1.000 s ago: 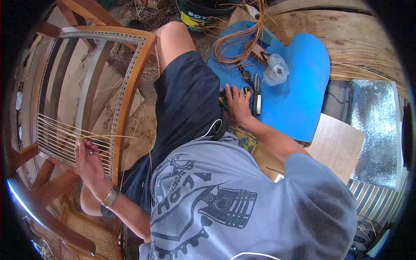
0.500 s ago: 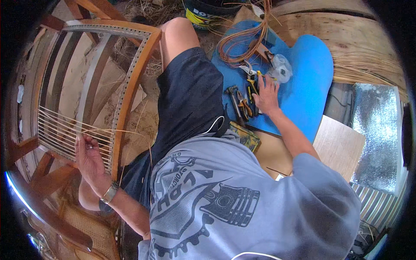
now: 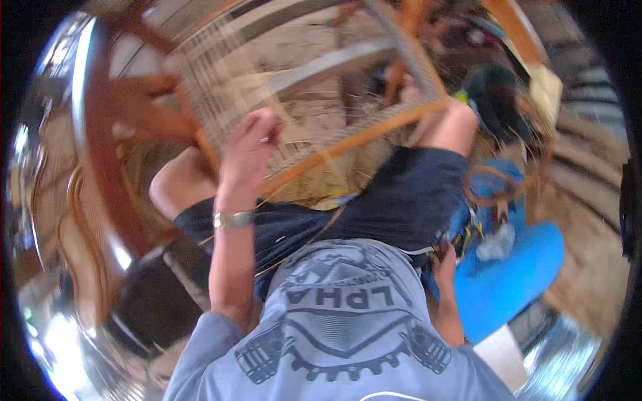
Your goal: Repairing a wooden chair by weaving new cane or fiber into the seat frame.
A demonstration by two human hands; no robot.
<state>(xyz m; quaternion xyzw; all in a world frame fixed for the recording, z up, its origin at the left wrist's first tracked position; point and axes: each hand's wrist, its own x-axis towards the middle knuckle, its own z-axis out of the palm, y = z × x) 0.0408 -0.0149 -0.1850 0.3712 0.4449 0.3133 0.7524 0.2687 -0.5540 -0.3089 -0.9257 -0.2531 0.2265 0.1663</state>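
A wooden chair frame (image 3: 374, 134) with a row of holes along its rails tilts across my knees. Pale cane strands (image 3: 214, 73) run side by side over its left part. My left hand (image 3: 254, 137), with a watch at the wrist, is closed over this weaving, fingertips pinched at a cane strand; blur hides the exact grip. Beside my right thigh my right hand (image 3: 444, 264) is curled at the edge of a blue mat (image 3: 508, 284), against something dark I cannot make out. Hand tools with yellow handles (image 3: 471, 230) lie just beyond it, smeared by motion.
A coil of brown cane (image 3: 491, 187) and a clear plastic bag (image 3: 497, 244) rest on the mat. Past my knee stands a dark bucket (image 3: 495, 93). Curved wooden furniture (image 3: 100, 147) rises at the left. Silvery sheeting (image 3: 562, 354) is at the lower right.
The view has swung left, bringing the chair frame to the middle. My right hand, spread over the tools before, has drawn back toward my thigh and curled. My left hand stays at the strands.
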